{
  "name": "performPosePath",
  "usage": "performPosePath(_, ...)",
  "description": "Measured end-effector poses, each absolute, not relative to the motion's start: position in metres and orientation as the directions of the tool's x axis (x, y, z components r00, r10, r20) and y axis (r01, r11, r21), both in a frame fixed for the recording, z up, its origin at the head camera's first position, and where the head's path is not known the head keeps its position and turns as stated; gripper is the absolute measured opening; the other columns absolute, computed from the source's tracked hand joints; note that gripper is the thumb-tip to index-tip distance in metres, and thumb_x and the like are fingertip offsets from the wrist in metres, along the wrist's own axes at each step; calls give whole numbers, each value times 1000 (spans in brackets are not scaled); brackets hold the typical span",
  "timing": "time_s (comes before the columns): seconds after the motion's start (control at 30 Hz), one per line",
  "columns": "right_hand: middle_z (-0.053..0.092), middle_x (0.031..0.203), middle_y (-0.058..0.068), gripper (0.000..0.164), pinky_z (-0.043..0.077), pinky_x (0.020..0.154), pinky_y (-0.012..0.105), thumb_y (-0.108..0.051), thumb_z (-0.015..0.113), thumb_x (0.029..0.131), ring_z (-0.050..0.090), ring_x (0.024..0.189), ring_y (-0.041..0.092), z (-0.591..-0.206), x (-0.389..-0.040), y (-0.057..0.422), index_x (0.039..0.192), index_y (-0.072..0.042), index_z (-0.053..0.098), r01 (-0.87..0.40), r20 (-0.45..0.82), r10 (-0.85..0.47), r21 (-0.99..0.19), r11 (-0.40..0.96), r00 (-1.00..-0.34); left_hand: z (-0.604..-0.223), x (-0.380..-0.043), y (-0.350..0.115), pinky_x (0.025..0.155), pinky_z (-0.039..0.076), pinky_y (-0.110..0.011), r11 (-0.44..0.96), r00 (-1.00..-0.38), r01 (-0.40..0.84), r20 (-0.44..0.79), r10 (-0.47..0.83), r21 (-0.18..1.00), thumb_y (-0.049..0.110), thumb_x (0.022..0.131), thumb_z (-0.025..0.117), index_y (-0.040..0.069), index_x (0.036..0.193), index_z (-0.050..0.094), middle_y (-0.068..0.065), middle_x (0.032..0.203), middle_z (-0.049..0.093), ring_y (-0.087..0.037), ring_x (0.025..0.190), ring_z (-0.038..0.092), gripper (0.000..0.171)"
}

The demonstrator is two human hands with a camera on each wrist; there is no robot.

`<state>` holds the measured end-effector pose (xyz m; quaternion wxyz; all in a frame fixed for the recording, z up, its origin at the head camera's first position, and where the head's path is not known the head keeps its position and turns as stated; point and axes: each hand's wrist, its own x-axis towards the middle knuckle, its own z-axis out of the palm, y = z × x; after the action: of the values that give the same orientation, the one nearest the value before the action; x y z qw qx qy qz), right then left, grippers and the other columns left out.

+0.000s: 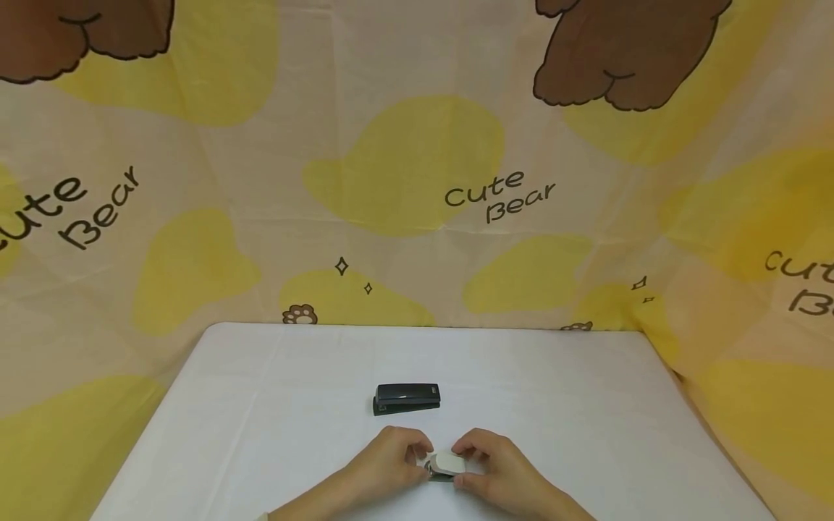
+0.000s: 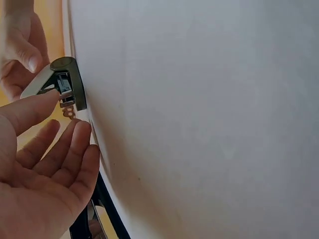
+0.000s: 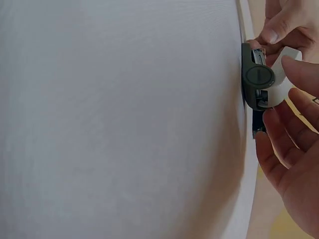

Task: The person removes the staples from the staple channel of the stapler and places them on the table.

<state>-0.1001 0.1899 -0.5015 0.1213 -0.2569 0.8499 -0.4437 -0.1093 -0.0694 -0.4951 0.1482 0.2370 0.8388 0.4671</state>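
Stapler (image 1: 449,464), white-topped with dark base, front gaping: at the white surface (image 1: 293,391), between both hands. Right hand (image 1: 498,467), at the stapler's right, grips its rear end with thumb and fingers. Left hand (image 1: 394,454), at its left: thumb by the gap; cannot tell whether gripping or only touching. Black stapler (image 1: 408,394) beyond it, slightly left. Printed cloth (image 1: 404,166) hangs farther beyond.

one black stapler (image 1: 408,394) nearer the far edge of one table (image 1: 554,391) and one white stapler (image 1: 449,463) farther from it make two; one left hand (image 1: 394,459), one right hand (image 1: 498,467); past its edges, two printed bears (image 1: 632,58) and three "cute bear" letterings (image 1: 500,194)
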Motion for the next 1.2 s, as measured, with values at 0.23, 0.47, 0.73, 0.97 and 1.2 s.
performPosePath(0.23,68,107,-14,26,50,82,27,-24,85,90,59,95,8,-501,-100,184,111,-24,71,-370,82,-552,-821,435,-830,-497,-111,-66,61,46,-21,468,-837,277,-28,546,839,1,80,84,10,97,80,15,75,61,1,65,51,19)
performPosePath(0.47,68,106,-13,25,52,82,28,-24,85,89,60,94,7,-503,-101,183,110,-23,72,-411,127,-561,-811,416,-818,-500,-112,-63,61,44,-20,478,-836,279,-34,548,833,2,79,86,10,95,82,15,76,61,0,65,50,18)
performPosePath(0.73,67,103,-14,23,52,83,28,-26,84,89,58,93,6,-506,-100,183,109,-23,72,-403,125,-558,-819,409,-820,-503,-112,-63,64,45,-21,473,-834,277,-35,551,837,3,80,87,10,94,82,15,79,63,0,68,50,17)
performPosePath(0.97,68,102,-12,23,52,83,27,-24,85,89,59,93,9,-504,-99,183,108,-22,73,-384,118,-556,-837,390,-823,-503,-112,-63,61,45,-21,467,-835,268,-39,549,842,6,81,87,9,94,82,16,80,64,1,67,50,14)
performPosePath(1.2,68,104,-12,22,52,83,28,-23,84,90,58,94,9,-502,-99,183,108,-23,73,-374,110,-552,-841,392,-826,-502,-112,-63,62,46,-21,478,-837,275,-37,546,834,7,82,87,8,93,81,16,79,65,1,67,51,12)
